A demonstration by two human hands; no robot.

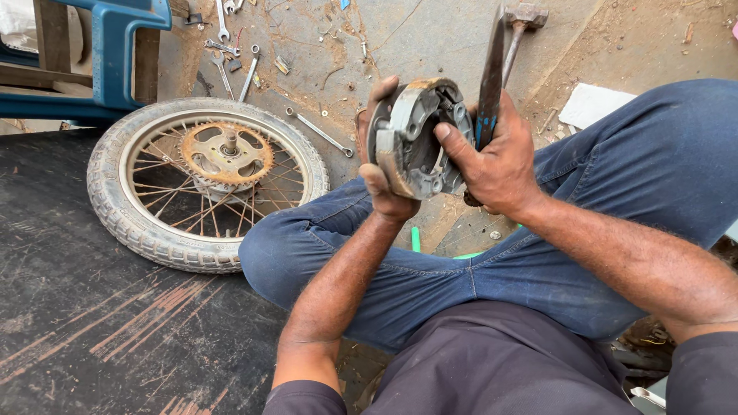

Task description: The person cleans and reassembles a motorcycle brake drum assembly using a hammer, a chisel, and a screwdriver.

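My left hand [382,173] grips a round grey metal brake plate with brake shoes [415,134], held upright above my knees, its rim rusty on top. My right hand [496,157] holds the plate's right side, thumb pressed on its face, and also clasps a long dark flat metal tool [490,81] that points up past the plate. I sit cross-legged in blue jeans [461,284] on the ground.
A spoked motorcycle wheel [204,184] with a rusty sprocket lies flat at left, half on a black mat [100,323]. Several spanners [231,54] are scattered on the concrete behind it. A hammer [523,23] lies at top. A blue frame [115,54] stands top left.
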